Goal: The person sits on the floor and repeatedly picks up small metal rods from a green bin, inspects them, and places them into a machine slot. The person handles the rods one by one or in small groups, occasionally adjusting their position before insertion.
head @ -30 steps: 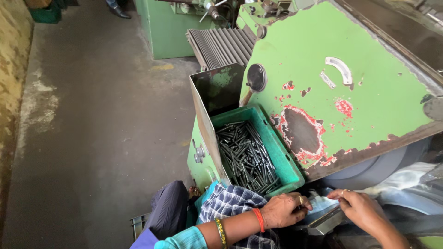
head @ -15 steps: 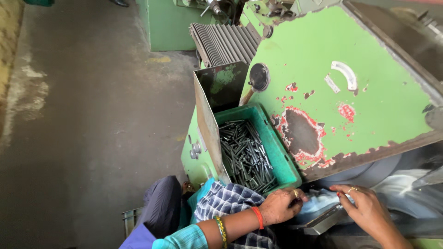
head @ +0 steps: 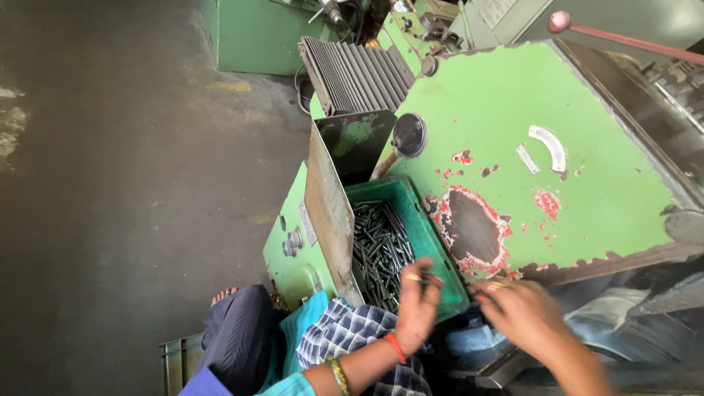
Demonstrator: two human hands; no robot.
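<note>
While my left hand (head: pixel 415 308) hovers over the teal plastic crate (head: pixel 429 242) of dark steel pins (head: pixel 378 253), fingers pinching one pin, my right hand (head: pixel 524 315) blurs, grip unreadable; a loose pinch could drop it beside the chipped green machine panel (head: pixel 528 169).

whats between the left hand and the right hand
In the head view, the near corner of the green bin of dark metal rods sits between the left hand and the right hand; the hands stay apart.
</note>
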